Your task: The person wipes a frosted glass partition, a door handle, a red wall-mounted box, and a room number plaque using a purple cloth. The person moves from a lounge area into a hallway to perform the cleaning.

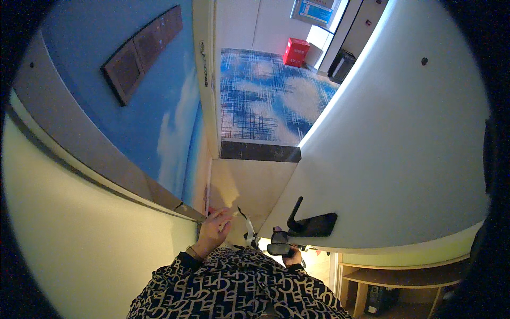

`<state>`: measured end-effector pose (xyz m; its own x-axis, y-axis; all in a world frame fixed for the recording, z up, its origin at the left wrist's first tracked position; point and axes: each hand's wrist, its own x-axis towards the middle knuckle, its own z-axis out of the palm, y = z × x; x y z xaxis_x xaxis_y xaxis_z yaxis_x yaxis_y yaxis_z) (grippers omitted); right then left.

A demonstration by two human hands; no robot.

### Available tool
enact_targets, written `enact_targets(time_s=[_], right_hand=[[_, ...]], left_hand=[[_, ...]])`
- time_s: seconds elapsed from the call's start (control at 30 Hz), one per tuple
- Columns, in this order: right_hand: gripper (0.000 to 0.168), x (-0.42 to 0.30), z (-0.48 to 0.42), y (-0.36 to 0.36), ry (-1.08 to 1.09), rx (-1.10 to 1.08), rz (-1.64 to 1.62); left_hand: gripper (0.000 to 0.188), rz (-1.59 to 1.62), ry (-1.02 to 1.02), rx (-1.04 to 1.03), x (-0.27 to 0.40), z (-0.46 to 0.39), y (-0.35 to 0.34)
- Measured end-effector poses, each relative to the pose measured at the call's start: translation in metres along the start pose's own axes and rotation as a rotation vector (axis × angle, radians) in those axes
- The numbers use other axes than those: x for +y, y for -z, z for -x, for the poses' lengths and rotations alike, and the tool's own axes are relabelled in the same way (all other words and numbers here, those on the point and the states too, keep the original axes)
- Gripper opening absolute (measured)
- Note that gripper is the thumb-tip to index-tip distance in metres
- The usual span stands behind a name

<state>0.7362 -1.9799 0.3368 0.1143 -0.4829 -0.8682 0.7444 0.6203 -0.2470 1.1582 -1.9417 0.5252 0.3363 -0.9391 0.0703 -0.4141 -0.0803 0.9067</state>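
Observation:
My left hand [215,232] is at the lower middle, its fingers apart and pointing up, beside the end of the wall edge; nothing shows in it. A bracelet or watch sits on its wrist. My right hand [293,257] is lower right of centre, closed around a dark padded object [279,243] that I cannot identify and that partly covers the fingers. Just above it is the black lever handle [312,224] of a pale door [378,139], which stands open. A pale strap with a dark tip [248,227] hangs between my hands.
A dark threshold [259,152] crosses the doorway, with blue patterned carpet [271,99] beyond. A red box [296,52] and a black case [342,65] stand there. A door chain [204,65] hangs on the frame. Wooden shelves [402,277] are at lower right.

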Motion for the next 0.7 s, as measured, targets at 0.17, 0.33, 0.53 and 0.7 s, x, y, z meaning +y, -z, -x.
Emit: enact_targets(time_s=[0.17, 0.33, 0.53, 0.7], right_hand=[[0.024, 0.0, -0.007, -0.004, 0.251, 0.401, 0.223], [0.04, 0.004, 0.002, 0.0, 0.565, -0.06, 1.219], [0.058, 0.038, -0.016, -0.057, 0.448, -0.335, 1.18], [0.066, 0.031, -0.035, -0.108, 0.25, -0.28, 1.049]], left_hand=[[0.019, -0.044, -0.037, 0.034, -0.011, 0.027, 0.002], [0.021, -0.07, 0.003, 0.066, -0.031, 0.05, 0.007], [0.019, -0.139, 0.035, 0.095, -0.044, 0.076, -0.022], [0.018, -0.079, 0.187, 0.024, -0.034, 0.103, -0.069]])
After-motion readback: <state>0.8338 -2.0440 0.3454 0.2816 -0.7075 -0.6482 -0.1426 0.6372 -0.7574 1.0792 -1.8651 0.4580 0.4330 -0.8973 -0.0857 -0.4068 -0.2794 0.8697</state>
